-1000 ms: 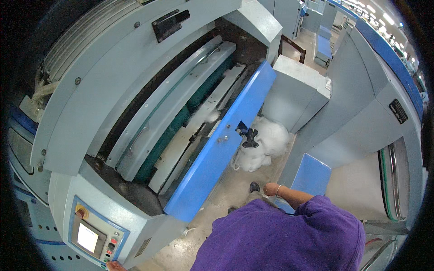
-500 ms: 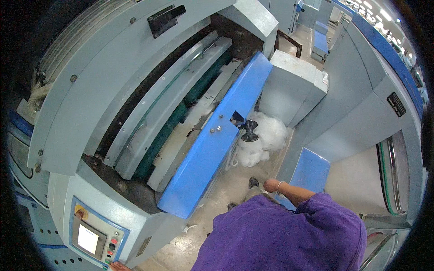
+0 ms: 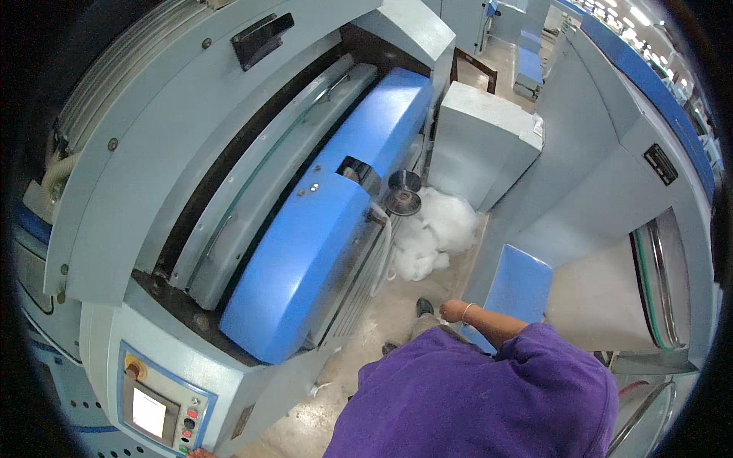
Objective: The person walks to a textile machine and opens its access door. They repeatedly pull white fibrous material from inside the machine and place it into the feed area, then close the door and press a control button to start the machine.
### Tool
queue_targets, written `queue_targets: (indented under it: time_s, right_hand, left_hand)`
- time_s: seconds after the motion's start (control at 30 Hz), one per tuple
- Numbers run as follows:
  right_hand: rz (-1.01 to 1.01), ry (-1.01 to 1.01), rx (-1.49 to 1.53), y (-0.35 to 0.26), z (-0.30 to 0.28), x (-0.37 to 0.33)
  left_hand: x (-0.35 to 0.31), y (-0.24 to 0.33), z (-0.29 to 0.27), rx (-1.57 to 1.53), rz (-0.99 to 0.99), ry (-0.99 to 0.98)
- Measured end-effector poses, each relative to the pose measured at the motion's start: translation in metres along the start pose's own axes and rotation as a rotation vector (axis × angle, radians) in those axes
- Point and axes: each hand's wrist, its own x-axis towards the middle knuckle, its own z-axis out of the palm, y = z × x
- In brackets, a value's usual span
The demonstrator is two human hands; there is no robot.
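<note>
While white fluff [image 3: 435,233] lies by the grey box [image 3: 485,145] | right fingers [image 3: 450,311] curled together | left fingers [image 3: 200,453] near panel [image 3: 162,386], can't judge

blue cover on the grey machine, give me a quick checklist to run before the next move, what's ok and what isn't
1. Blue cover latched to the grey machine: cannot tell; no engaged catch can be made out.
2. Right hand clear of the blue cover: ok, it is well apart from it.
3. Left hand pressing a button: cannot tell; it is at the lower corner of the control panel, mostly cut off by the frame.
4. Screen lit: ok, bright white.
5. Floor free of fluff: not ok, a white fluffy pile lies beside the machine.
</note>
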Motion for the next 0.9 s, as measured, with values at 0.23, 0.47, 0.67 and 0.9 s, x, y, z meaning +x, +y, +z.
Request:
queue_targets:
  time_s: [0.23,0.47,0.67,0.9]
  right_hand:
    - [0.155,0.126,0.213,-0.023,-0.109,-0.050]
    - [0.171,1.691,0.149,0.017,-0.391,-0.215]
    - [0.377,2.406,-0.091,0.085,-0.582,-0.431]
    - [0.672,2.325,-0.524,0.176,-0.678,-0.556]
  left_hand:
    - [-0.032,0.018,0.231,0.066,0.078,-0.585]
    - [-0.097,0.061,0.438,0.161,0.222,-1.029]
    - [-0.126,0.057,0.516,0.314,0.246,-1.141]
    - [-0.127,-0.028,0.477,0.597,0.022,-1.014]
